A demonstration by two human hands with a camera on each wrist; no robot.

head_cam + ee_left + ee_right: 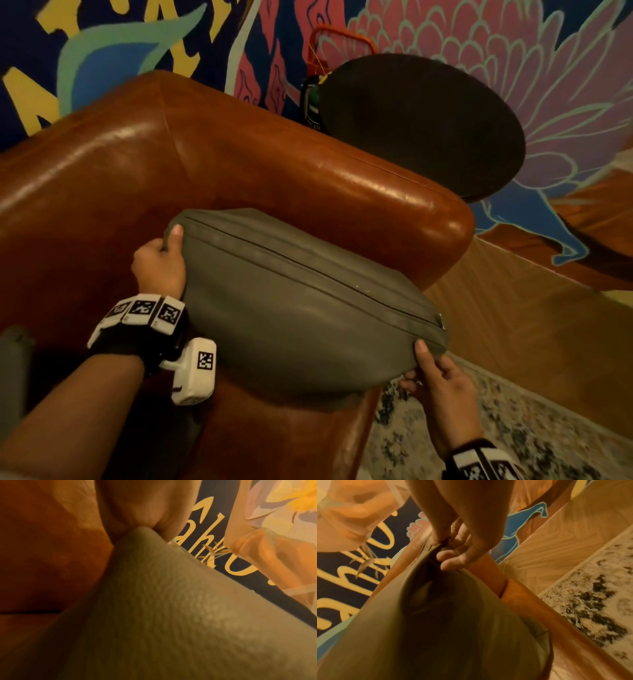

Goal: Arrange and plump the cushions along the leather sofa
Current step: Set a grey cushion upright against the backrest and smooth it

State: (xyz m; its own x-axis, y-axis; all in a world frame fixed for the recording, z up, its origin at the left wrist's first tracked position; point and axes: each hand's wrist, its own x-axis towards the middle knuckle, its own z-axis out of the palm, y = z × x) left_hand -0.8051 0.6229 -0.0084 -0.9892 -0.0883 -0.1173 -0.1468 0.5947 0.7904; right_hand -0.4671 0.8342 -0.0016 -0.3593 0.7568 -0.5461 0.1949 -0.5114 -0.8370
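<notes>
1. Two corners of the grey cushion (294,308) are all I hold: my left hand (161,267) pinches the far corner, thumb on top, and my right hand (442,394) pinches the near corner with curled fingers.
2. The cushion lies at the sofa (239,164) corner, beside the armrest; what lies beneath it I cannot see.
3. In the left wrist view the cushion (171,615) fills nearly the whole picture, and only my fingers (145,507) at its tip are seen.
4. The right wrist view is blurred; the cushion (436,628) hides most of the sofa.
5. Another grey thing (15,359) at the left edge is cut off; I cannot tell what it is.
6. A dark round table (428,126) stands behind the armrest, hiding part of the painted wall (513,44).
7. A speckled rug (531,421) lies on the wooden floor (531,318).
</notes>
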